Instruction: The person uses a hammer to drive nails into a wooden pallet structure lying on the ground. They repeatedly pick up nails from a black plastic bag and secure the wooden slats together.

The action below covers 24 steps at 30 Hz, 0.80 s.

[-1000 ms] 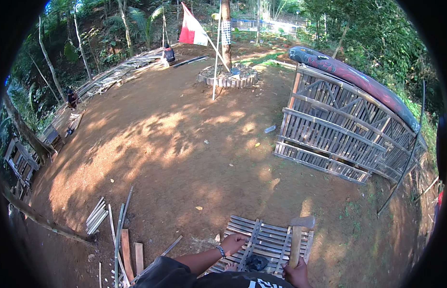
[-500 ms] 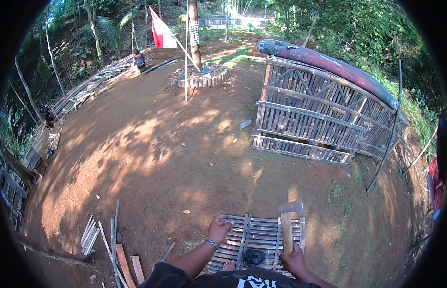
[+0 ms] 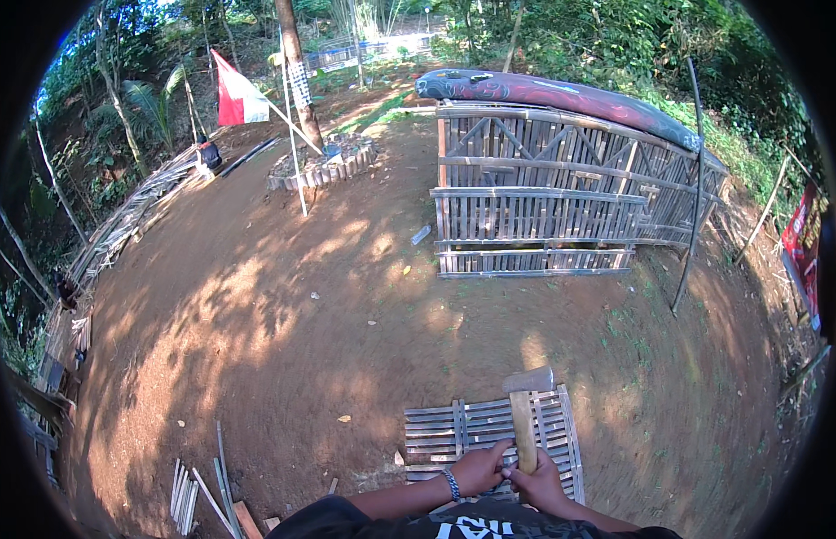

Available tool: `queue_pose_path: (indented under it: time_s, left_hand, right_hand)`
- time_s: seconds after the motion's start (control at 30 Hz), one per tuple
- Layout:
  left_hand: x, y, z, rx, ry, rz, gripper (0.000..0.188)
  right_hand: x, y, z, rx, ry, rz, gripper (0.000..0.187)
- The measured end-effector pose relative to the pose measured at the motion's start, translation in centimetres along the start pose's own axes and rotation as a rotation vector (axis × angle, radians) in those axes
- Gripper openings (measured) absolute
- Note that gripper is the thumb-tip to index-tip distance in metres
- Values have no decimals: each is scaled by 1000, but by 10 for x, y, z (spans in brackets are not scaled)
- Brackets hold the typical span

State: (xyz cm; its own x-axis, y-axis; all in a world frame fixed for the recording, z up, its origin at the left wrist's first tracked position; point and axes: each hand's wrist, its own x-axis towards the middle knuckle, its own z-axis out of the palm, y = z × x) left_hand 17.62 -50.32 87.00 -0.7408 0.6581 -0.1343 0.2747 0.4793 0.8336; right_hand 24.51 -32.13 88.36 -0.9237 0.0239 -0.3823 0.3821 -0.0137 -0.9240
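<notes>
My right hand [image 3: 539, 485] is closed round the lower wooden handle of an axe [image 3: 523, 422]. The axe stands roughly upright in view, its metal head at the far end. Beside the handle's lower end is my left hand [image 3: 479, 469], with a bracelet at the wrist. Its fingers are drawn together close to my right hand; whatever they may hold is hidden. Beneath both hands lies a small slatted bamboo panel [image 3: 431, 431], partly covered by my arms and dark shirt.
Cut bamboo strips [image 3: 183, 499] and a wooden board [image 3: 246, 519] lie at the lower left. Ahead stands a large bamboo-slat structure [image 3: 539, 216] with a long dark-red inflated boat [image 3: 562, 94] on top. A leaning pole [image 3: 692, 198] and a flagpole [image 3: 292, 135] rise from the dirt.
My left hand has moved right, from the panel's left side to the axe handle. The axe has shifted slightly left and nearer. The whole view has turned a little to the right.
</notes>
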Motion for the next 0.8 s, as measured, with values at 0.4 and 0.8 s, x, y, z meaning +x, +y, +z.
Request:
queue_pose_path:
  time_s: [0.4, 0.8]
  left_hand:
    - [17, 0, 18, 109, -180, 53, 80]
    - [22, 2, 19, -183, -20, 78, 40]
  right_hand:
    - [-11, 13, 0, -130, 209, 8, 40]
    - [-4, 7, -11, 240, 292, -50, 43]
